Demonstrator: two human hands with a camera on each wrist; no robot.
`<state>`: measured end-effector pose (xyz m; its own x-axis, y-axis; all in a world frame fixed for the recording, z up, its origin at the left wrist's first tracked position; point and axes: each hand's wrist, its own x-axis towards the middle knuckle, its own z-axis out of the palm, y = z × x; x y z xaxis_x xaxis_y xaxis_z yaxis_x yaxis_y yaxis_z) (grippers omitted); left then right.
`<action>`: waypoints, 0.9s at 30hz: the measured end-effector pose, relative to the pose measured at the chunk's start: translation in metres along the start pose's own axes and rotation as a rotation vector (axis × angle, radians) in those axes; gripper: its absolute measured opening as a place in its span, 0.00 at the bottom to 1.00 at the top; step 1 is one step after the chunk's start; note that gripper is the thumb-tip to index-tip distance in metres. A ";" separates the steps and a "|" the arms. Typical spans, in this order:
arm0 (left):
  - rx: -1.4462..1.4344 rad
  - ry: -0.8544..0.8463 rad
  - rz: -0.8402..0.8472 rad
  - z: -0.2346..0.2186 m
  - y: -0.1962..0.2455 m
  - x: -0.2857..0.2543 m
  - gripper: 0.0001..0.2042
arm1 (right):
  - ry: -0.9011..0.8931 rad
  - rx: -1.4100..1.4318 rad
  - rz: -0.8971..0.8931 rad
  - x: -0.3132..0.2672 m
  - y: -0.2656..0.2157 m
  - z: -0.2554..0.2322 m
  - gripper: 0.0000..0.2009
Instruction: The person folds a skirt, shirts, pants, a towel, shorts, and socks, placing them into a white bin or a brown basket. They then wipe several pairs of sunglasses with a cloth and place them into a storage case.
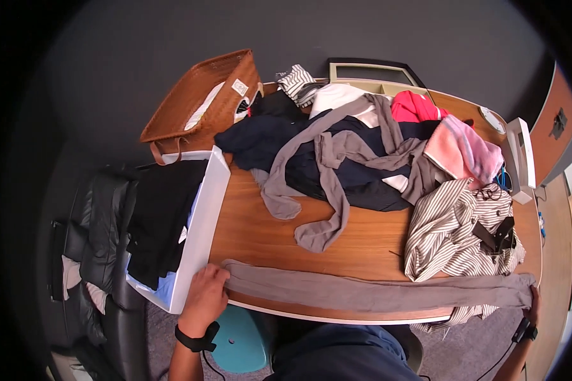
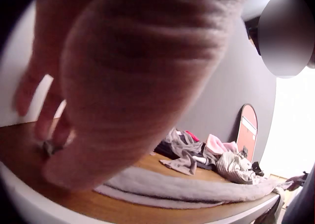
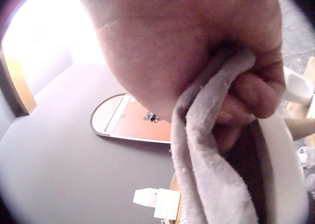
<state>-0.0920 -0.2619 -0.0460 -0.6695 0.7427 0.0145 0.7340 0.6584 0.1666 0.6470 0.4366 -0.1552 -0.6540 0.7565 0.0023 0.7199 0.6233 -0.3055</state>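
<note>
A long grey strip of cloth (image 1: 362,291) lies stretched along the table's front edge, a fold running lengthwise in the left wrist view. At its left end is my left hand (image 1: 204,293), back of the hand upward; in the left wrist view its thumb and fingers (image 2: 61,130) come down together on a bit of grey fabric. My right hand (image 1: 535,306) holds the other end at the table's right corner. Curled fingers (image 3: 251,93) grip the doubled cloth in the right wrist view. Behind the strip, tangled grey fabric (image 1: 324,171) lies over dark navy clothing (image 1: 248,140).
A white box (image 1: 203,238) with dark clothes stands left, below a tipped wicker basket (image 1: 197,95). A striped garment (image 1: 442,228) and a pink towel (image 1: 465,149) lie at right. A white frame-like object (image 1: 521,162) stands at the right edge; a teal stool (image 1: 238,340) is below.
</note>
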 end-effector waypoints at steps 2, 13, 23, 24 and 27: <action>-0.103 -0.119 -0.056 -0.005 -0.003 0.001 0.14 | -0.021 -0.079 -0.057 0.001 -0.009 -0.009 0.31; -0.328 -0.325 -0.412 0.010 -0.006 0.027 0.15 | -0.002 1.305 0.340 0.026 -0.093 -0.039 0.25; -0.961 0.012 -0.266 0.010 0.016 0.033 0.10 | 0.323 1.103 0.039 0.056 -0.442 -0.119 0.36; -0.970 -0.047 -0.274 0.002 0.020 0.035 0.11 | 0.197 1.045 -0.142 0.065 -0.503 -0.110 0.38; -1.017 -0.041 -0.195 0.015 0.023 0.037 0.12 | -0.115 1.072 -0.215 0.071 -0.607 -0.062 0.39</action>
<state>-0.0982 -0.2168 -0.0559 -0.7482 0.6502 -0.1324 0.1574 0.3678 0.9165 0.1781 0.1239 0.0892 -0.7996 0.5949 0.0827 0.0491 0.2020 -0.9782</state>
